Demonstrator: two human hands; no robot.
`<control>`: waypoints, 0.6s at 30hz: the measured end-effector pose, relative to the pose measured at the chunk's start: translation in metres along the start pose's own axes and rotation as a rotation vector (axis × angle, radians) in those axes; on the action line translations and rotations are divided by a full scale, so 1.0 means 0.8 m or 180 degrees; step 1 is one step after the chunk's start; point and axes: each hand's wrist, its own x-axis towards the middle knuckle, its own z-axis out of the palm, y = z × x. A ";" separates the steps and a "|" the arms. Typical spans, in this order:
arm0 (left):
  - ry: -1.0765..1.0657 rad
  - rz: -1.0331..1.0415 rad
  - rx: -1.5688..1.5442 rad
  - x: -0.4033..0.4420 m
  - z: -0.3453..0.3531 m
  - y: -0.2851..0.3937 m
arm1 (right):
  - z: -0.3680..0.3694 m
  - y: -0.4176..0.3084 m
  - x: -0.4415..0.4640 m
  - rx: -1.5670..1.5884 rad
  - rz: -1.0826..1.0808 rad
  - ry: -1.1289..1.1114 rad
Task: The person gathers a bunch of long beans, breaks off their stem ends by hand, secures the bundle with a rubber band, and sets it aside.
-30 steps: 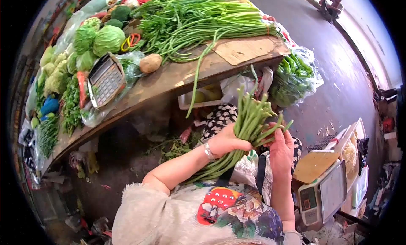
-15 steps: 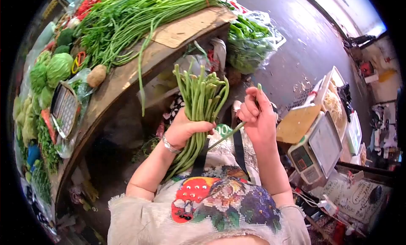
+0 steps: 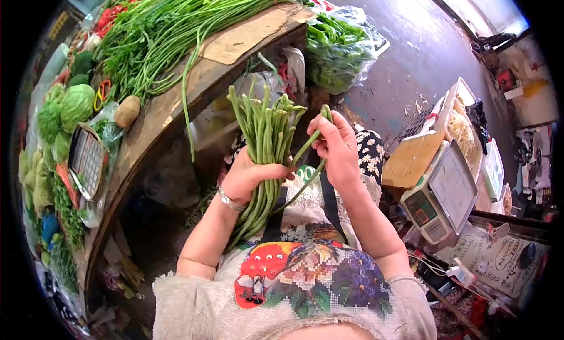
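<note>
A thick bunch of green long beans (image 3: 265, 131) stands roughly upright in front of my chest, its lower ends trailing down over my lap. My left hand (image 3: 251, 177) is wrapped around the middle of the bunch. To the right of it, my right hand (image 3: 336, 147) pinches a long bean (image 3: 308, 144) close to its upper end. That bean slants down toward the bunch at my left thumb. Another thin length of bean (image 3: 304, 190) runs from below my right hand toward the lower part of the bunch; whether it is the same bean I cannot tell.
A curved wooden counter (image 3: 170, 108) on the left carries leafy greens (image 3: 158, 43), cabbage (image 3: 77, 105), a potato (image 3: 127, 111) and a calculator (image 3: 88, 161). Beyond it sits a plastic bag of green peppers (image 3: 338, 49). At right are a weighing scale (image 3: 432, 205) and bean sprouts (image 3: 463, 128).
My right hand has moved left, nearer the bunch, and the bean's upper end now leans toward it. My left hand keeps its hold. The view has shifted slightly.
</note>
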 end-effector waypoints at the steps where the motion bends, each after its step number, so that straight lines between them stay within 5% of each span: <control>1: 0.0032 0.0036 0.0005 0.000 -0.002 0.001 | -0.001 -0.002 -0.001 0.0497 0.0327 0.0005; 3: 0.0083 0.0063 0.0000 -0.001 -0.005 0.000 | -0.012 -0.004 -0.001 0.1004 0.0842 -0.0195; 10: -0.0137 -0.0042 -0.0056 0.000 0.000 0.004 | 0.007 0.003 0.009 0.0026 0.0546 -0.0242; 18: 0.0179 0.0138 -0.0077 0.007 -0.020 -0.004 | -0.009 0.028 0.012 0.0510 0.0749 -0.0117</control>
